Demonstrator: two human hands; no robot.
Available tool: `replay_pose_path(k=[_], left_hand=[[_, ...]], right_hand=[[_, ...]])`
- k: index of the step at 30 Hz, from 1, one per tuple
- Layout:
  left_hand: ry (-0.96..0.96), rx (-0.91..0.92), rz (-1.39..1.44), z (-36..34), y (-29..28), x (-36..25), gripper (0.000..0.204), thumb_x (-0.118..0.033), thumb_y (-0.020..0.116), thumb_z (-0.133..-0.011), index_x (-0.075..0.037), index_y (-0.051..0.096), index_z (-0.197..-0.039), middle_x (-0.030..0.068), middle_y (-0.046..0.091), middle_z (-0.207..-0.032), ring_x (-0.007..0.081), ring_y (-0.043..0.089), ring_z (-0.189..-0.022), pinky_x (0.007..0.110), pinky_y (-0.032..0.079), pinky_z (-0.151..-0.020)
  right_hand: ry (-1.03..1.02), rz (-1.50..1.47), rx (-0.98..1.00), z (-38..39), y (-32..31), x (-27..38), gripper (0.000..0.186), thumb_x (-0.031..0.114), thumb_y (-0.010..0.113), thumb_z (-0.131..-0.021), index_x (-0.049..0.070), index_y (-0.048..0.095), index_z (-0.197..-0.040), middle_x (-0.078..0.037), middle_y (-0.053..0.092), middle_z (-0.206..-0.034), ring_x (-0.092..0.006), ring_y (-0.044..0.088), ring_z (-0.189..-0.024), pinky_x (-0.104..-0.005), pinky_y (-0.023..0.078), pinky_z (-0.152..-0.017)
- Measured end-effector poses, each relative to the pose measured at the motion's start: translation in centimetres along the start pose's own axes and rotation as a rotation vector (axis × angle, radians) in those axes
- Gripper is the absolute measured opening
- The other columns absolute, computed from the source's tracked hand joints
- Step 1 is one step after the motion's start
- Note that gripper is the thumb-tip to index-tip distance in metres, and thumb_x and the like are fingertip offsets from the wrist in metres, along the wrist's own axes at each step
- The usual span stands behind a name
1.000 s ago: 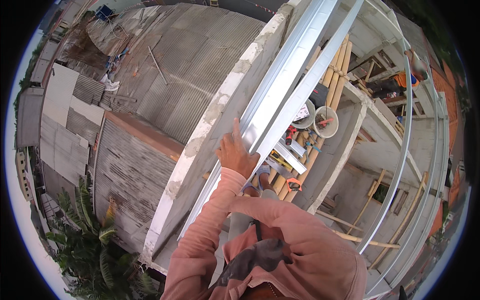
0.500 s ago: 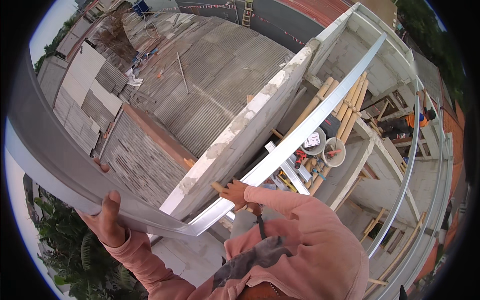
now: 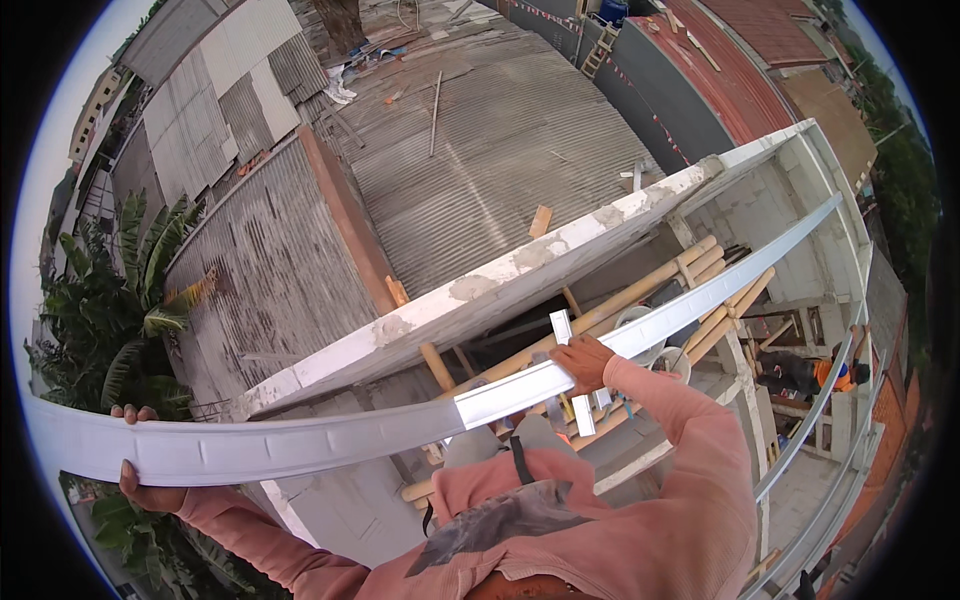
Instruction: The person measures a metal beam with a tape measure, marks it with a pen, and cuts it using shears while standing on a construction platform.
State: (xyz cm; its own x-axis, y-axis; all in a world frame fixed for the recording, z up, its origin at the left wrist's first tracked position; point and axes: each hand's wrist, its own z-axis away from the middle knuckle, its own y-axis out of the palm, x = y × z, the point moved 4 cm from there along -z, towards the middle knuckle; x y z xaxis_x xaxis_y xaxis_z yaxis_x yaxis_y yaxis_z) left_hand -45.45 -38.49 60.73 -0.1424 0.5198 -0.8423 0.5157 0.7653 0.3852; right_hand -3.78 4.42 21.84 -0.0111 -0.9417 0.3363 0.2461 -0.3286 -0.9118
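Observation:
A long silvery metal channel spans the view from the left rim toward the upper right, with an apparent overlap or joint left of centre. My left hand grips it near the left end, fingertips over the upper edge and thumb at the lower edge. My right hand is closed on the channel right of centre. Below it are bamboo poles, a white bucket partly hidden, and short pale metal pieces. My legs show beneath the channel.
A patched concrete wall top runs beside me, with corrugated roofs beyond it and banana plants at left. On the right are open wall frames with metal channels and a co-worker in orange.
The view has turned. My left hand's channel, high at the left half a second ago, is lower and nearly in line with the piece under my right hand.

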Motion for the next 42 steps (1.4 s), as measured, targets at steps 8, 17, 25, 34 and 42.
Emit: replay_pose_path(k=[8,17,25,34,42], left_hand=[[0.029,-0.239,0.285,6.9,-7.2,3.5,0.071,-0.022,0.065,-0.075,0.006,0.032,-0.131,0.0176,0.042,-0.117,0.0291,0.045,-0.108,0.039,0.040,-0.100],[0.065,-0.484,0.390,14.6,-14.0,11.2,0.067,-0.028,0.065,-0.073,0.003,0.040,-0.127,0.0165,0.047,-0.111,0.0264,0.050,-0.101,0.036,0.046,-0.091],[-0.030,-0.766,0.282,19.9,-13.6,15.2,0.066,-0.028,0.066,-0.073,0.006,0.040,-0.122,0.0183,0.052,-0.102,0.0270,0.053,-0.090,0.036,0.048,-0.085],[0.081,-0.501,0.259,14.0,-7.2,9.4,0.070,-0.026,0.067,-0.069,-0.004,0.044,-0.132,0.0158,0.046,-0.111,0.0259,0.049,-0.103,0.041,0.045,-0.092],[0.111,-0.258,-0.160,6.0,4.1,5.6,0.076,-0.036,0.062,-0.072,0.006,0.037,-0.130,0.0184,0.043,-0.114,0.0309,0.047,-0.109,0.046,0.041,-0.100]], right_hand=[[0.038,0.083,0.087,3.8,-3.7,-5.2,0.088,0.051,0.084,-0.062,0.005,0.050,-0.129,-0.012,0.058,-0.120,-0.0317,0.056,-0.111,-0.0480,0.044,-0.096],[0.057,0.033,0.098,8.0,-11.5,-6.6,0.095,0.041,0.092,-0.047,0.000,0.050,-0.121,-0.020,0.056,-0.115,-0.0405,0.054,-0.107,-0.0493,0.042,-0.096],[0.070,0.048,0.204,10.5,-6.5,-7.7,0.096,0.039,0.091,-0.048,-0.001,0.049,-0.124,-0.023,0.055,-0.119,-0.0409,0.053,-0.113,-0.0481,0.041,-0.100],[0.156,0.048,0.235,6.8,-0.3,-7.8,0.089,0.039,0.088,-0.057,0.003,0.050,-0.128,-0.014,0.054,-0.120,-0.0336,0.051,-0.115,-0.0471,0.040,-0.101],[0.137,0.015,0.210,0.1,7.2,-3.5,0.083,0.042,0.086,-0.063,0.011,0.048,-0.130,-0.011,0.054,-0.123,-0.0339,0.054,-0.115,-0.0478,0.042,-0.098]])
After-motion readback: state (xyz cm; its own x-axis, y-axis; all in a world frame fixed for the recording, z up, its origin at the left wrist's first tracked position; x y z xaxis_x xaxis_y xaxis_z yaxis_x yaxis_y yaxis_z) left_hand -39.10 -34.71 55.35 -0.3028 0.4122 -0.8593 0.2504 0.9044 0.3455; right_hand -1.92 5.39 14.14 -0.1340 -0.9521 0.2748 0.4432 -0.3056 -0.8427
